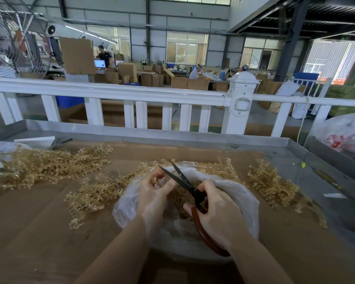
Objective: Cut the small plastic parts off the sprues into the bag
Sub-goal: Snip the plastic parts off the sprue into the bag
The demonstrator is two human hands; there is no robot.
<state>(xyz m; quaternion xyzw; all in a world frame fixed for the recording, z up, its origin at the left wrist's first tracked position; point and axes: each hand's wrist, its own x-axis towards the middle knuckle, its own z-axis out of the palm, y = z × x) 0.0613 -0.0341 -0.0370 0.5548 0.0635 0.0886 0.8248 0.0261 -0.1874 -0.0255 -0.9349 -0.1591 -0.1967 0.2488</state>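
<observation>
Scissors (184,182) gripped in right hand (217,214), blades apart; left hand (154,193) pinches sprue (152,181) over bag (240,193).

A clear, crumpled plastic bag (242,199) sits open-mouthed on the cardboard-covered tabletop (39,212), holding small golden plastic parts (181,194). Black-bladed scissors with reddish-brown handles (184,183) are poised over it, blades parted. Translucent golden plastic sprues (49,167) lie in loose heaps left, behind and right of the bag.

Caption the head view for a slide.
Right hand works black-bladed scissors over a clear plastic bag; left hand pinches a gold plastic sprue.
</observation>
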